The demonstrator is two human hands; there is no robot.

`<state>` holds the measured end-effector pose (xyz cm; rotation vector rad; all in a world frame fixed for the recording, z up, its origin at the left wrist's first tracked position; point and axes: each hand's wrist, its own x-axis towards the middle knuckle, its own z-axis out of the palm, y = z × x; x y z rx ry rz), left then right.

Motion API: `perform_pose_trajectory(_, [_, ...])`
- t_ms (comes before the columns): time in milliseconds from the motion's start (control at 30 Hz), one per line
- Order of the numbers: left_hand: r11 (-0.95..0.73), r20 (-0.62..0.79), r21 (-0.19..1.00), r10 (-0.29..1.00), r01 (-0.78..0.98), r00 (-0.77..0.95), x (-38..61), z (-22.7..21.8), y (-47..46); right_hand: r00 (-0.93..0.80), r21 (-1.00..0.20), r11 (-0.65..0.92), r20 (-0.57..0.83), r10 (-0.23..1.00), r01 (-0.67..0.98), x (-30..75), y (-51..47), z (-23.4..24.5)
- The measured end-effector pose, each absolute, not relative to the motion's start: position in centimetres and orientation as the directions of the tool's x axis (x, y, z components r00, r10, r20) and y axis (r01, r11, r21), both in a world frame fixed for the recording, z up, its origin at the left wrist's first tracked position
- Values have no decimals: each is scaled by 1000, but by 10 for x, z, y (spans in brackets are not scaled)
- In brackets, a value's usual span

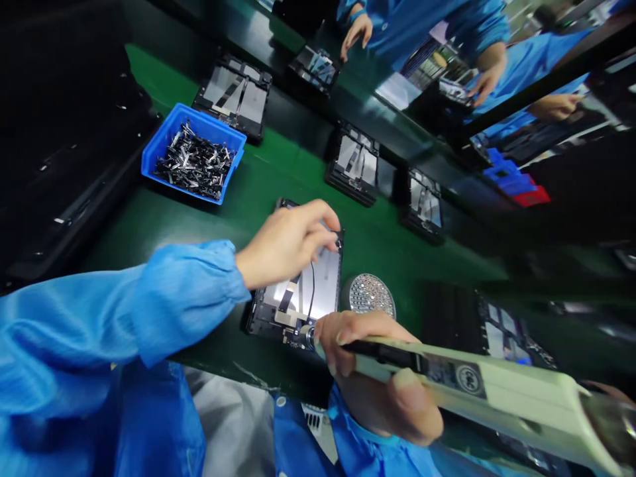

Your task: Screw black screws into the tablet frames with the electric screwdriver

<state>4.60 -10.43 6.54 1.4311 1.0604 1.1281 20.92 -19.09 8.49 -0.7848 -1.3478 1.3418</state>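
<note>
An opened tablet (pixel 325 285) lies in front of me, its grey inner plate, flat ribbon and thin black cable showing. My left hand (pixel 291 242) reaches over its far part, thumb and fingers pinched together by the far right corner; what is between them, if anything, is hidden. My right hand (pixel 377 371) is wrapped round a pale green electric screwdriver (pixel 517 397). The screwdriver's metal nose is at the tablet's near edge, beside small circuit parts; the bit's tip cannot be made out. Close to the tablet's right side stands a round tub of tiny screws (pixel 371 293).
A blue bin (pixel 231 140) of small black and silver parts stands at the far left. Behind it is another opened tablet (pixel 238 93); stacked tablets (pixel 354 162) and more tablets (pixel 424 202) line the green bench (pixel 293 169). Across it, co-workers' hands (pixel 358 32) work.
</note>
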Motion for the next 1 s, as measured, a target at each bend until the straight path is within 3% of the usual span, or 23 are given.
perform_pose_trajectory(100, [-26, 36, 999, 949, -34, 313, 74, 45, -116, -259, -967, 132, 188, 947, -218, 210, -195, 82])
perform_pose_trajectory(200, [-23, 22, 1000, 947, 0, 322, 83, 26, -123, -227, -961, 133, 189, 955, -242, 212, -202, 84])
perform_pose_trajectory(333, [7, -4, 1000, 951, -8, 310, 78, 14, -121, -139, -919, 279, 326, 935, -280, 227, -192, 99])
perform_pose_trajectory(433, [41, -37, 999, 953, -6, 300, 70, 16, -115, 93, -867, 420, 411, 907, -267, 252, -161, 106])
perform_pose_trajectory(533, [8, -19, 999, 973, 52, 231, 55, 25, -100, 337, -854, 457, 366, 867, -249, 276, -123, 97])
perform_pose_trajectory(600, [-12, -4, 995, 987, 94, 163, 43, 32, -84, 404, -864, 442, 325, 855, -241, 284, -104, 82])
perform_pose_trajectory(800, [-1, 46, 951, 989, 311, -140, 11, 41, -35, 522, -902, 375, 219, 824, -215, 284, -86, 46])
perform_pose_trajectory(1000, [107, -35, 961, 962, 257, -272, 0, 33, -25, 528, -923, 334, 191, 828, -190, 286, -83, 41])
